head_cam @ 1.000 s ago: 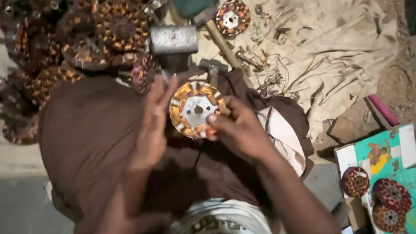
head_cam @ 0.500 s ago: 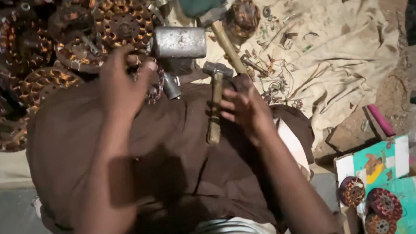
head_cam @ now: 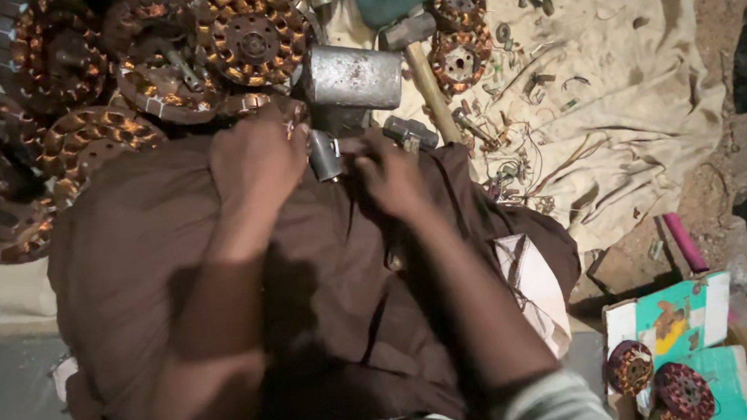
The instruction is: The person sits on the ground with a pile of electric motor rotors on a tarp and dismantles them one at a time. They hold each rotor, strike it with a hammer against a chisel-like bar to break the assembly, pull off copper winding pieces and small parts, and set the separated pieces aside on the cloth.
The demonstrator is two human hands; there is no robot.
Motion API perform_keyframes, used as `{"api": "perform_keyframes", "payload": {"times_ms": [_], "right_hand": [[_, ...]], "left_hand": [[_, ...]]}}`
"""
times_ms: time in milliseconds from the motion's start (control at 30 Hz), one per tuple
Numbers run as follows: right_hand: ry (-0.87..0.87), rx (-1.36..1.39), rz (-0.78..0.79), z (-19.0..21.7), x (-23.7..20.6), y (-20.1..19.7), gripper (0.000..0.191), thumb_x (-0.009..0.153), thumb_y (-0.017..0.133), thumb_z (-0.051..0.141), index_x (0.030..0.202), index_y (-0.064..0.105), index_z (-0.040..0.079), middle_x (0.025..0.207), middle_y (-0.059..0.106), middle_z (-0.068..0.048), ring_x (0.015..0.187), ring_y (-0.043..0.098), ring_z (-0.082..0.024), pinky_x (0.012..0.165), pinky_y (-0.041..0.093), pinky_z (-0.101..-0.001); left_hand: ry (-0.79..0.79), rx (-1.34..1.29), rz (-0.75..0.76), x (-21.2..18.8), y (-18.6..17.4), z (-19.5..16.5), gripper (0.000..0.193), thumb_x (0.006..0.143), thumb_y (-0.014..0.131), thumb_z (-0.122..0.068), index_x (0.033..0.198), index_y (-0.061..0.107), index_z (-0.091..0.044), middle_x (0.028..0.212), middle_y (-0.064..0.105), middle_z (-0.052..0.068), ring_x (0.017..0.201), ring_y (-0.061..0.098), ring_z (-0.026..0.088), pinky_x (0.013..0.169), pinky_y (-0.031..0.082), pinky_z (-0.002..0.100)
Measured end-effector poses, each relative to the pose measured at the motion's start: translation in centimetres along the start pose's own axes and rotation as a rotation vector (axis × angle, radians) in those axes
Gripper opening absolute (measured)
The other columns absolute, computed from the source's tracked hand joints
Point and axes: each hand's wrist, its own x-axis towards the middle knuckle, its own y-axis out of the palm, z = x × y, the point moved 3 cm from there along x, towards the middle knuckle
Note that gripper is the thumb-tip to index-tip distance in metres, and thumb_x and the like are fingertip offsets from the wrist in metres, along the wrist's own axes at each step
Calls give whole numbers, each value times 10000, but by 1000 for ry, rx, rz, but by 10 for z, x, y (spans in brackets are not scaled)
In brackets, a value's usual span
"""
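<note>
Just below the grey metal block (head_cam: 352,76), your two hands meet over the brown cloth (head_cam: 157,280) on your lap. Your left hand (head_cam: 256,157) is curled at the lower left of the block, touching a small grey metal piece (head_cam: 325,154); I cannot tell if it really grips it. Your right hand (head_cam: 393,177) is closed around a hammer, whose head (head_cam: 410,131) shows just above your knuckles, lower right of the block. Another hammer (head_cam: 419,51) lies right of the block. Left of the block, copper-wound stators (head_cam: 246,33) are piled. Far lower right of it stands an open cardboard box (head_cam: 666,320).
</note>
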Motion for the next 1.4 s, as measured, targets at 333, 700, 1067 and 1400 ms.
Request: {"api": "perform_keyframes", "payload": {"times_ms": [333, 700, 1067, 1400], "right_hand": [[171, -179, 129, 0, 27, 60, 541, 888, 717, 353, 1297, 585, 26, 1167, 680, -281, 1103, 650, -453, 927, 517, -509], [390, 1271, 61, 29, -101, -126, 490, 954, 623, 289, 1317, 571, -36, 1189, 684, -170, 1030, 688, -264, 927, 549, -398], [330, 911, 241, 113, -47, -106, 467, 967, 667, 211, 1351, 601, -46, 1059, 718, -109, 897, 704, -208, 797, 542, -324], [-47, 883, 177, 74, 0, -50, 442, 936, 753, 138, 1318, 604, -25, 1195, 684, -138, 1050, 671, -223, 879, 589, -355]], "left_hand": [[209, 69, -201, -6, -10, -18, 190, 888, 708, -274, 997, 735, -121, 690, 709, 106, 612, 693, 308, 650, 514, 478], [60, -773, -165, -10, -51, -31, 173, 985, 715, -208, 1034, 681, -46, 823, 710, 107, 702, 686, 241, 653, 521, 361], [408, -554, -343, -11, -58, -41, 351, 959, 780, -167, 1244, 673, 9, 1080, 727, 156, 955, 687, 332, 830, 552, 418], [918, -322, -258, -21, -88, -59, 313, 838, 766, -270, 1135, 728, -181, 1256, 717, -3, 1255, 574, 252, 1093, 370, 647]]}}
